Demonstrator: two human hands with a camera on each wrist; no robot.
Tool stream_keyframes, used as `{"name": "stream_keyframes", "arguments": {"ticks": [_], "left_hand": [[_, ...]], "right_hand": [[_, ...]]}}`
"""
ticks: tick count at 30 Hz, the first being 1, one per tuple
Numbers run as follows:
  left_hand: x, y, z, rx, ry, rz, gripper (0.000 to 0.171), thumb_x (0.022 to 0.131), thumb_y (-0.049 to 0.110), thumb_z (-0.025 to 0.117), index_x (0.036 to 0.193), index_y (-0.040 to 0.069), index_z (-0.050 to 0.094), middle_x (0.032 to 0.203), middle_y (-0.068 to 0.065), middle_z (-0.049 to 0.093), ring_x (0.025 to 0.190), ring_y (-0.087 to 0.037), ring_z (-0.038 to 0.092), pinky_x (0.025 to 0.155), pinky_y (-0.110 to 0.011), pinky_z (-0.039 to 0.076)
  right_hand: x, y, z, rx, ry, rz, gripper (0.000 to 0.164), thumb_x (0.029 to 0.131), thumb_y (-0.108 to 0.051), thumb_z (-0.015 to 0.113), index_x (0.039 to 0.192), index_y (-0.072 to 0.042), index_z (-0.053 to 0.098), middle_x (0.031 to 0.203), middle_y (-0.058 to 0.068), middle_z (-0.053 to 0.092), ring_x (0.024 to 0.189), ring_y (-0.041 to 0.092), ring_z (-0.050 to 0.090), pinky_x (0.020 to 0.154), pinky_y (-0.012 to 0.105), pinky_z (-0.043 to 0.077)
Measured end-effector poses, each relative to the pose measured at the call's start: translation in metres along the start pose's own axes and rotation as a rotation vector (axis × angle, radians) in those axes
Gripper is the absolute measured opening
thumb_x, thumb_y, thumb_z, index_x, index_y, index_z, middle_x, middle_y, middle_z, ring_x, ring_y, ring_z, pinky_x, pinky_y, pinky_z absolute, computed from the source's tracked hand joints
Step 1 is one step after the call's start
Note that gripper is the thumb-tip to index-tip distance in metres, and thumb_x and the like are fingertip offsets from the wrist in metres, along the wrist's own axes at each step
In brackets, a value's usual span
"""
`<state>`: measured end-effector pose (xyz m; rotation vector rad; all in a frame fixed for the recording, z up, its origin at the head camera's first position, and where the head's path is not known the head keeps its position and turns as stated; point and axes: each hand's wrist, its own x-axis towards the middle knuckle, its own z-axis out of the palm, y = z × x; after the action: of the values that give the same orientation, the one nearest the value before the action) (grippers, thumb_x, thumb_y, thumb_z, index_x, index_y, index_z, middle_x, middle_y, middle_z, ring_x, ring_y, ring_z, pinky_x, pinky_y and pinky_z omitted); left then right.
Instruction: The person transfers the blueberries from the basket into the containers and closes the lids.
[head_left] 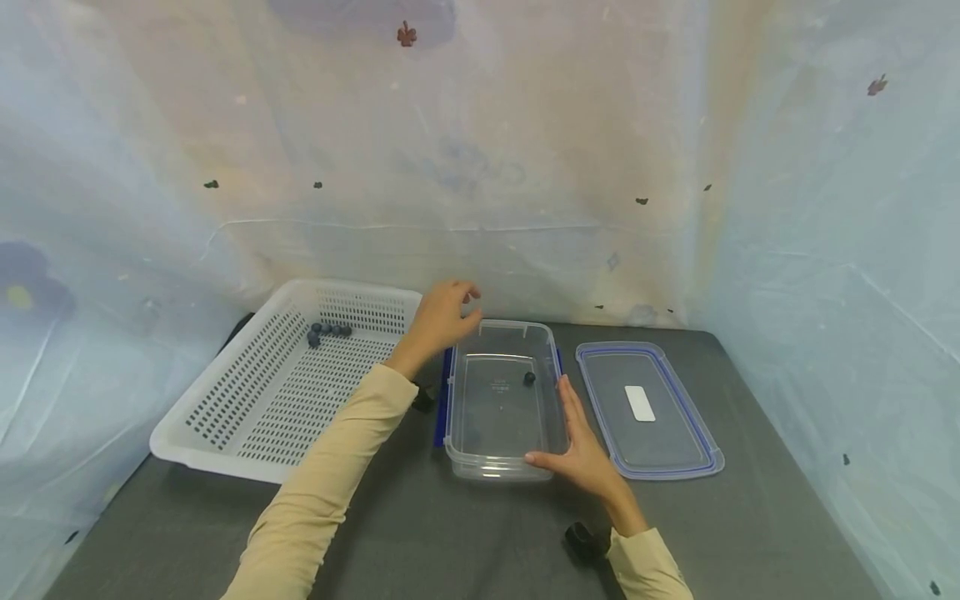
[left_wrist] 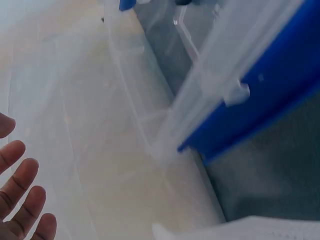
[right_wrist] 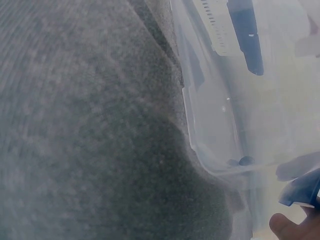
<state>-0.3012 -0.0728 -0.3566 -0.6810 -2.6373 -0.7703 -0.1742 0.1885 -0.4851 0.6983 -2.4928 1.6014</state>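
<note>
Above the far left corner of a clear plastic container (head_left: 498, 467), my left hand (head_left: 442, 317) hangs with loosely bent fingers and nothing between them. Those fingers (left_wrist: 22, 180) show spread apart in the left wrist view. A single dark blueberry (head_left: 529, 378) lies inside the container, toward its right side. My right hand (head_left: 583, 450) rests against the container's near right corner, thumb at the front rim and straight fingers along the right side. Blue latch flaps (head_left: 443, 408) hang at the container's sides. Several blueberries (head_left: 330, 331) sit in the far part of a white slotted basket (head_left: 217, 462).
A clear lid (head_left: 641, 354) with a blue seal and a white label lies on the dark grey table (head_left: 480, 542), right of the container. Patterned plastic sheeting (head_left: 525, 167) hangs behind the table and along both sides. The basket stands close to the container's left.
</note>
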Motion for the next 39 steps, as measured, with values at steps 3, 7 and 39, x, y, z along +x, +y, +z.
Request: {"name": "stream_keyframes", "arguments": {"ticks": [3,7,39], "left_hand": [[-0.003,-0.012,-0.006,0.0,0.054,-0.012,0.027,0.088,0.019,0.065,0.11,0.003,0.067,0.101,-0.015,0.063,0.096,-0.032,0.055,0.08,-0.046,0.046],[-0.008,-0.027,-0.016,-0.035,0.101,-0.053,0.027,0.087,0.017,0.065,0.11,0.002,0.066,0.101,-0.017,0.062,0.098,-0.036,0.053,0.08,-0.049,0.044],[-0.061,-0.151,-0.038,-0.318,0.439,-0.575,0.027,0.093,0.01,0.06,0.114,-0.007,0.061,0.104,-0.024,0.06,0.092,-0.038,0.059,0.09,-0.047,0.041]], "right_hand": [[0.0,0.0,0.0,-0.001,-0.002,0.002,0.123,0.066,-0.021,0.088,0.156,-0.007,0.004,0.16,0.017,0.0,0.144,0.039,0.006,0.104,0.066,0.019],[0.0,0.0,0.0,-0.015,-0.001,0.014,0.123,0.067,-0.022,0.088,0.156,-0.007,0.004,0.161,0.014,-0.001,0.144,0.036,0.005,0.106,0.064,0.018],[-0.007,-0.013,-0.001,-0.005,0.006,0.047,0.122,0.068,-0.022,0.087,0.155,-0.004,0.003,0.16,0.018,-0.001,0.144,0.039,0.005,0.105,0.066,0.017]]}}
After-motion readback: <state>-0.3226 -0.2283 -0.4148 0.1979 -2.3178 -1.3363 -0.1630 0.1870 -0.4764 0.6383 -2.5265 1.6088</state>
